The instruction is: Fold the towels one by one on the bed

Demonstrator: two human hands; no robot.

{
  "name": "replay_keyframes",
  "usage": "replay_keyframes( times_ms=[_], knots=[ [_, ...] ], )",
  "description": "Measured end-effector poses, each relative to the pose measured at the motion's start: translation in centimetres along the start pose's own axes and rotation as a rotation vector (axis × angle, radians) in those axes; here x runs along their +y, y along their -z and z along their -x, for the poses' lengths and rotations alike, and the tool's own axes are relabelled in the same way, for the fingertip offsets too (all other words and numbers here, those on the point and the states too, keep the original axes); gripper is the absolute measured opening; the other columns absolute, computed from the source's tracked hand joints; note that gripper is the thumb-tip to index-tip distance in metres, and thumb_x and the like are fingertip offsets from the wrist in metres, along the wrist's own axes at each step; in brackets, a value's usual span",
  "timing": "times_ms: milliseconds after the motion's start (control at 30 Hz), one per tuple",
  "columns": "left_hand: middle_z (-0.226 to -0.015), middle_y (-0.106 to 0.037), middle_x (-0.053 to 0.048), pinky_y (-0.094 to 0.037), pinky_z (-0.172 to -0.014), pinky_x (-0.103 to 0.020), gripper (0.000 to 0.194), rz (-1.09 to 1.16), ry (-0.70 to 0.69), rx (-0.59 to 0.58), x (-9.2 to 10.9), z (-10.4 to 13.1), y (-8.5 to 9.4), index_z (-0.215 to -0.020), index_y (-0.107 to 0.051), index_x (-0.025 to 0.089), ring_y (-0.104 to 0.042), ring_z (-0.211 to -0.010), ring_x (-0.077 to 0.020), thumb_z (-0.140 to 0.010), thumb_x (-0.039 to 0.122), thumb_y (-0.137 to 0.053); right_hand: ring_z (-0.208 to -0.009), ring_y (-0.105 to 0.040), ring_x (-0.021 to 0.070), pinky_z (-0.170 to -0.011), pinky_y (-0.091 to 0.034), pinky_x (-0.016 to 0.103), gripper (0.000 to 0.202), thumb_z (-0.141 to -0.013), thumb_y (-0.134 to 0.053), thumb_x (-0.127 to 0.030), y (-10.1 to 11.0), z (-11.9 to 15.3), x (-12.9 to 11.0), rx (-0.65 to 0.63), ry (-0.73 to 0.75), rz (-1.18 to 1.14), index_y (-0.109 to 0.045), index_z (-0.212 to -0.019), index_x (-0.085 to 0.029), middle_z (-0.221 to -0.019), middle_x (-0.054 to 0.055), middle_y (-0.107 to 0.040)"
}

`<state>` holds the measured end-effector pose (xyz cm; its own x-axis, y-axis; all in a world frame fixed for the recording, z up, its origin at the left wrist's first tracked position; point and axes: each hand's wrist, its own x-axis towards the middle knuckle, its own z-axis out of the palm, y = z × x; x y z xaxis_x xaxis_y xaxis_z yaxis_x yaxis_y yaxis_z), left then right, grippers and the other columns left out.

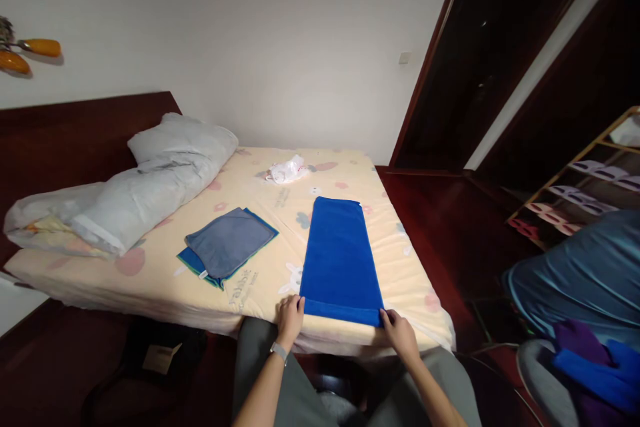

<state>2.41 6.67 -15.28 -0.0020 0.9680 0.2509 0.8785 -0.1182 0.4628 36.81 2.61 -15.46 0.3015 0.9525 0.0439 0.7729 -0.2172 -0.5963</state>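
A long blue towel (pixel 341 250) lies flat on the bed, its near end turned over in a narrow band. My left hand (pixel 291 320) pinches the near left corner of that band. At the near right corner, my right hand (pixel 400 332) grips the edge between thumb and fingers. A short way to the left of the towel rests a grey cloth (pixel 230 240), stacked askew on blue cloths with greenish edges; a small white tag shows at its near side.
The bed (pixel 260 197) has a cream patterned sheet. A pale grey quilt (pixel 160 173) is heaped at the left, and a crumpled white plastic bag (pixel 287 170) lies toward the wall. To the right are a shoe rack (pixel 575 180) and blue and purple cloths (pixel 600 363).
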Motion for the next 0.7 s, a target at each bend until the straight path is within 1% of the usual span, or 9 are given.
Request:
replay_keyframes(
  times_ms=[67, 167, 333, 500, 600, 700],
  knots=[
    [-0.093, -0.077, -0.008, -0.045, -0.086, -0.039, 0.035, -0.048, 0.004, 0.002, 0.6, 0.6, 0.1, -0.094, -0.072, 0.022, -0.068, -0.095, -0.0269, -0.105, 0.034, -0.041, -0.073, -0.073, 0.0247, -0.066, -0.050, 0.031, 0.047, -0.095, -0.038, -0.055, 0.1, 0.4, 0.0, 0.002, 0.011, 0.039, -0.071, -0.083, -0.024, -0.074, 0.008, -0.077],
    [-0.098, -0.077, -0.007, -0.043, -0.087, -0.038, 0.034, -0.115, 0.003, 0.027, 1.3, 1.2, 0.4, -0.101, -0.072, 0.023, -0.068, -0.096, -0.0250, -0.106, 0.032, -0.040, -0.077, -0.074, 0.0242, -0.070, -0.050, 0.030, 0.050, -0.098, -0.034, -0.052, 0.0, 0.9, 0.0, 0.006, 0.028, 0.093, -0.072, -0.090, -0.022, -0.079, 0.010, -0.078],
    [-0.096, -0.077, -0.008, -0.041, -0.085, -0.038, 0.033, -0.200, -0.009, 0.081, 1.7, 1.2, 0.6, -0.099, -0.074, 0.023, -0.066, -0.095, -0.0264, -0.106, 0.031, -0.043, -0.079, -0.074, 0.0252, -0.073, -0.048, 0.032, 0.052, -0.100, -0.030, -0.050, -0.4, 1.0, 0.2, 0.009, 0.060, 0.181, -0.071, -0.096, -0.019, -0.087, 0.013, -0.079],
    [-0.093, -0.077, -0.008, -0.041, -0.083, -0.038, 0.033, -0.240, -0.005, 0.142, 1.9, 1.1, 0.2, -0.093, -0.074, 0.023, -0.064, -0.092, -0.0267, -0.105, 0.032, -0.044, -0.073, -0.073, 0.0249, -0.070, -0.045, 0.033, 0.052, -0.102, -0.029, -0.050, -0.9, 0.8, 0.1, 0.020, 0.065, 0.249, -0.070, -0.096, -0.018, -0.085, 0.013, -0.079],
    [-0.093, -0.076, -0.009, -0.040, -0.084, -0.039, 0.035, -0.272, -0.010, 0.148, 1.8, 1.2, -0.2, -0.092, -0.073, 0.022, -0.063, -0.093, -0.0276, -0.105, 0.033, -0.043, -0.073, -0.073, 0.0250, -0.069, -0.043, 0.033, 0.049, -0.102, -0.031, -0.049, -1.2, 0.8, 0.0, 0.035, 0.064, 0.282, -0.069, -0.092, -0.019, -0.085, 0.012, -0.079],
    [-0.098, -0.075, -0.010, -0.041, -0.085, -0.040, 0.032, -0.276, 0.009, 0.155, 1.6, 1.3, -0.4, -0.099, -0.071, 0.021, -0.063, -0.095, -0.0280, -0.105, 0.033, -0.042, -0.078, -0.073, 0.0253, -0.070, -0.042, 0.032, 0.047, -0.102, -0.034, -0.052, -1.4, 0.9, -0.2, 0.058, 0.055, 0.299, -0.066, -0.090, -0.020, -0.085, 0.011, -0.078]
  ],
)
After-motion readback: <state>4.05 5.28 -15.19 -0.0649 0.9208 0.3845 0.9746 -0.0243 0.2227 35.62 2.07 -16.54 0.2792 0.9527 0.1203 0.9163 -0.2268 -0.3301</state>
